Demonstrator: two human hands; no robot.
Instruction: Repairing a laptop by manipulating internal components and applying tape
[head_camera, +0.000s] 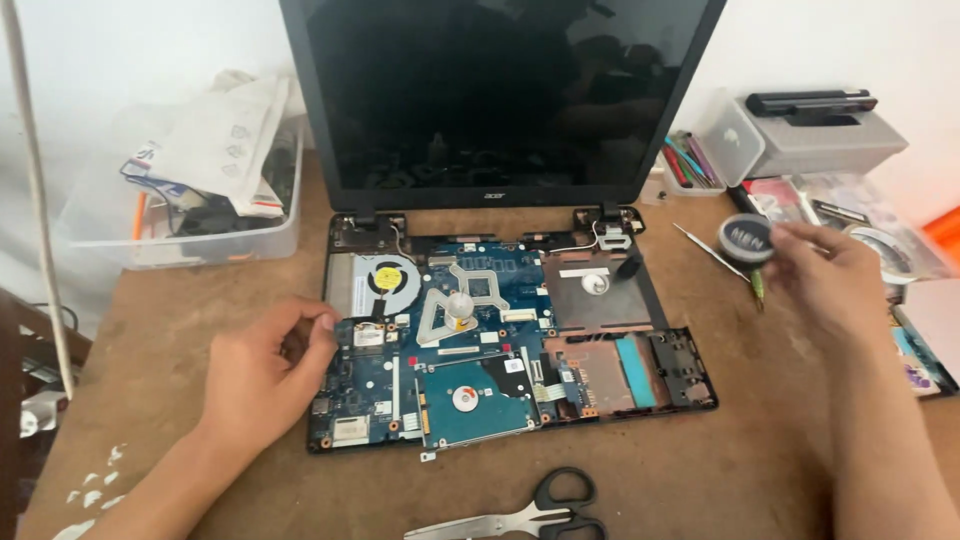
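While the opened laptop base is lying flat in the middle of the wooden table, its circuit board bare and its dark screen standing up behind, the left hand is resting at the base's left edge. Its fingers are curling narrow, thumb and forefinger closing just beside the small card below the fan; whether they are pinching anything I cannot tell. The right hand is hovering off to the right of the base, its fingers holding a round black tin by the rim.

Judging from this, the work is sitting at a pause on the board, with one hand steadying near the card and the other tending to the tin. Any move at the card is calling for a light, exact pinch, since thin wires are running close by.

The hard drive is sitting at the base's front. Scissors are lying near the table's front edge, a thin metal pick is lying beside the tin, and a clear plastic bin of papers is standing at the far left.
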